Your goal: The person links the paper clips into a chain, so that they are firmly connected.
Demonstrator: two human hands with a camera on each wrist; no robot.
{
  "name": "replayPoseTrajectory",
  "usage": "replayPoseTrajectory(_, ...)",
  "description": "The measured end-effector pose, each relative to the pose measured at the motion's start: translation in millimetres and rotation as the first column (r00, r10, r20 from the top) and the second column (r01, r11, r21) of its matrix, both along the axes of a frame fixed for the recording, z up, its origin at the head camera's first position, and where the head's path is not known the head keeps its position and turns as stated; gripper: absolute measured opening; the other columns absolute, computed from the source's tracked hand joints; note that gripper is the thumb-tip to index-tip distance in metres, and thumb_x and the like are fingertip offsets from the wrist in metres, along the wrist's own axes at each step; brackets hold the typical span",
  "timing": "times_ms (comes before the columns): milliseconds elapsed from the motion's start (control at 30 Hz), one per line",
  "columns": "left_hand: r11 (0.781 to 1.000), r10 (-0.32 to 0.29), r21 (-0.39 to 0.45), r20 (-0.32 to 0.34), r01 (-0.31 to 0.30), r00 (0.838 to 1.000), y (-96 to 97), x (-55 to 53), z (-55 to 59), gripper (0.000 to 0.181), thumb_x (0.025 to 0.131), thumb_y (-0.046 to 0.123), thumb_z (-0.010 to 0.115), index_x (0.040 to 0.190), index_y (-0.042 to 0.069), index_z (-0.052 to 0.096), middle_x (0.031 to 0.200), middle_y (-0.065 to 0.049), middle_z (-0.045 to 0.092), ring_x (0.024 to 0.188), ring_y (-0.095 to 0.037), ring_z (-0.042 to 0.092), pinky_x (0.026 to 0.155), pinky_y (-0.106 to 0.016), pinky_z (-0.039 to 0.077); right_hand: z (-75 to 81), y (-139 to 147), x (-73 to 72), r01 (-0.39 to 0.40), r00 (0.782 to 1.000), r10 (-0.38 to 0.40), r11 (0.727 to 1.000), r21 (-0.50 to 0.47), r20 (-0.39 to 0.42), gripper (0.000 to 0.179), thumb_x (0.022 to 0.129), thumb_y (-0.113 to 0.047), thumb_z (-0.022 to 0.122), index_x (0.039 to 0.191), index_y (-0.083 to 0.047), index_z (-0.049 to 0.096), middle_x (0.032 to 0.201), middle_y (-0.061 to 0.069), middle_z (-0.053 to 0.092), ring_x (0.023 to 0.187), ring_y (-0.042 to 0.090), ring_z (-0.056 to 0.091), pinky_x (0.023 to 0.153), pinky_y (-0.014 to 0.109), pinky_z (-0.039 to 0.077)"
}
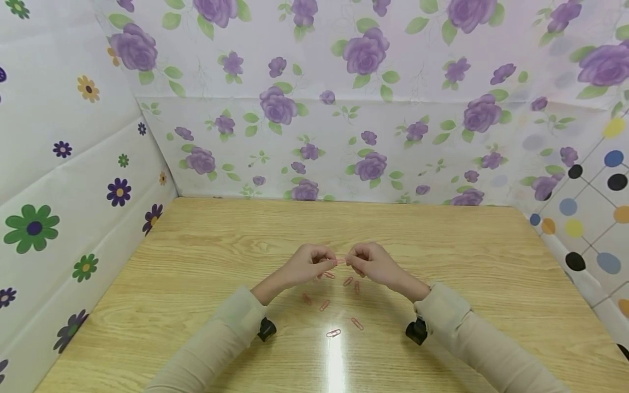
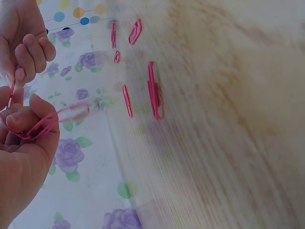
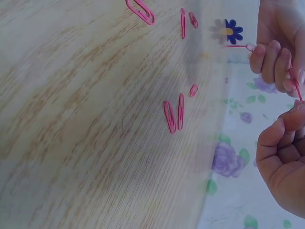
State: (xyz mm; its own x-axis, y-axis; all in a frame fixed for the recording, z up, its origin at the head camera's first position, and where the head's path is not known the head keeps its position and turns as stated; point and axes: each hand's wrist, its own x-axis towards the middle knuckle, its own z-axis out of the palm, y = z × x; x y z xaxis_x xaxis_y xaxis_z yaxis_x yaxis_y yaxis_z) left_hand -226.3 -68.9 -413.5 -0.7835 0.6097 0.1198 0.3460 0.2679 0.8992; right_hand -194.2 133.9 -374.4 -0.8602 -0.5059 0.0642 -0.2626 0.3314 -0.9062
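Above the middle of the table, my left hand (image 1: 307,264) and right hand (image 1: 375,264) face each other with a pink paper clip (image 1: 341,261) stretched between their fingertips. Linked pink paper clips (image 2: 44,125) run through the curled fingers of the left hand (image 2: 26,148) in the left wrist view, and a blurred one hangs free beyond them. Thumb and fingers of the right hand (image 3: 286,157) pinch the near end of the clip; part of that grip is cut off at the frame's edge. Below both hands, several loose pink paper clips (image 1: 333,333) lie scattered on the table.
The wooden table (image 1: 196,338) ends at a flowered cloth wall (image 1: 324,147) at the back. Patterned cloth also stands along the left and right sides. Black wrist cameras (image 1: 267,329) sit under both cuffs, close above the tabletop.
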Motion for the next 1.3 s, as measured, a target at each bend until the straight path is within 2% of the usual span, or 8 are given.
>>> replayPoseTrajectory(133, 1.000, 0.000, 0.004, -0.026, 0.000, 1.000, -0.5, 0.8, 1.3, 0.013, 0.090, 0.010, 0.057, 0.085, 0.002, 0.065, 0.057, 0.000, 0.047, 0.048, -0.008, 0.041, 0.043, -0.022, 0.037, -12.7, 4, -7.1, 0.003, 1.000, -0.003, 1.000, -0.004, 0.004, 0.020, 0.095, -0.003, 0.045, 0.079, 0.001, 0.057, 0.057, 0.022, 0.045, 0.045, 0.009, 0.035, 0.045, 0.023, 0.032)
replayPoseTrajectory(300, 1.000, -0.006, -0.007, -0.044, 0.006, 0.999, -1.8, -0.1, 2.7, 0.014, 0.090, 0.010, 0.056, 0.085, 0.003, 0.066, 0.059, -0.009, 0.050, 0.048, -0.008, 0.039, 0.044, -0.021, 0.034, -29.7, 10, -17.7, 0.020, 1.000, -0.020, 1.000, 0.003, -0.002, 0.021, 0.096, -0.012, 0.047, 0.083, -0.002, 0.060, 0.056, 0.009, 0.047, 0.046, 0.010, 0.037, 0.046, 0.024, 0.034)
replayPoseTrajectory(500, 0.999, -0.011, -0.042, -0.057, 0.009, 0.998, -4.4, -0.7, 6.6, 0.015, 0.091, 0.010, 0.056, 0.088, 0.000, 0.066, 0.058, 0.002, 0.044, 0.048, -0.007, 0.036, 0.045, -0.020, 0.031, -36.5, 19, -20.3, 0.014, 1.000, -0.015, 1.000, 0.028, 0.018, 0.021, 0.094, -0.015, 0.051, 0.088, 0.002, 0.061, 0.056, 0.002, 0.046, 0.048, 0.010, 0.037, 0.046, 0.025, 0.035)
replayPoseTrajectory(600, 0.998, -0.041, -0.046, -0.062, 0.038, 0.997, -6.4, 5.2, 19.6, 0.015, 0.091, 0.008, 0.054, 0.088, -0.002, 0.065, 0.057, 0.003, 0.042, 0.047, -0.006, 0.035, 0.044, -0.020, 0.031, -40.5, 23, -20.5, 0.011, 1.000, -0.012, 0.997, 0.077, 0.022, 0.017, 0.091, -0.011, 0.055, 0.090, 0.005, 0.061, 0.060, 0.003, 0.049, 0.050, 0.009, 0.040, 0.047, 0.023, 0.036)
replayPoseTrajectory(700, 0.996, -0.068, -0.059, -0.071, 0.064, 0.995, -8.9, 10.8, 32.7, 0.015, 0.092, 0.005, 0.053, 0.087, -0.002, 0.065, 0.056, 0.002, 0.042, 0.046, -0.005, 0.034, 0.044, -0.020, 0.031, -44.8, 25, -19.7, 0.016, 1.000, -0.015, 0.990, 0.141, -0.013, 0.012, 0.087, -0.007, 0.058, 0.090, 0.004, 0.061, 0.063, 0.004, 0.052, 0.052, 0.009, 0.041, 0.048, 0.022, 0.036)
replayPoseTrajectory(800, 0.995, -0.076, -0.075, -0.074, 0.071, 0.994, -11.4, 12.7, 38.1, 0.015, 0.092, 0.005, 0.053, 0.088, -0.002, 0.066, 0.055, 0.001, 0.043, 0.045, -0.005, 0.035, 0.044, -0.020, 0.031, -51.3, 27, -18.5, 0.017, 0.998, -0.003, 0.978, 0.208, -0.066, 0.008, 0.083, -0.002, 0.060, 0.089, 0.003, 0.062, 0.065, 0.003, 0.053, 0.054, 0.009, 0.041, 0.049, 0.022, 0.036)
replayPoseTrajectory(1000, 0.994, -0.068, -0.090, -0.067, 0.062, 0.995, -15.9, 11.7, 37.6, 0.015, 0.092, 0.005, 0.052, 0.087, -0.001, 0.065, 0.054, -0.001, 0.044, 0.046, -0.006, 0.037, 0.044, -0.020, 0.032, -65.9, 30, -17.1, -0.002, 0.993, 0.039, 0.947, 0.322, -0.107, 0.019, 0.075, -0.007, 0.072, 0.090, 0.000, 0.063, 0.067, -0.001, 0.051, 0.057, 0.010, 0.043, 0.054, 0.024, 0.039)
replayPoseTrajectory(1300, 0.994, -0.081, -0.073, -0.073, 0.075, 0.994, -17.7, 10.0, 36.5, 0.014, 0.091, 0.002, 0.052, 0.084, -0.001, 0.065, 0.053, -0.005, 0.044, 0.045, -0.008, 0.039, 0.043, -0.020, 0.032, -73.6, 28, -14.7, 0.038, 0.988, 0.021, 0.930, 0.366, -0.154, 0.027, 0.071, -0.014, 0.077, 0.092, -0.002, 0.063, 0.072, 0.001, 0.052, 0.061, 0.012, 0.042, 0.057, 0.026, 0.038)
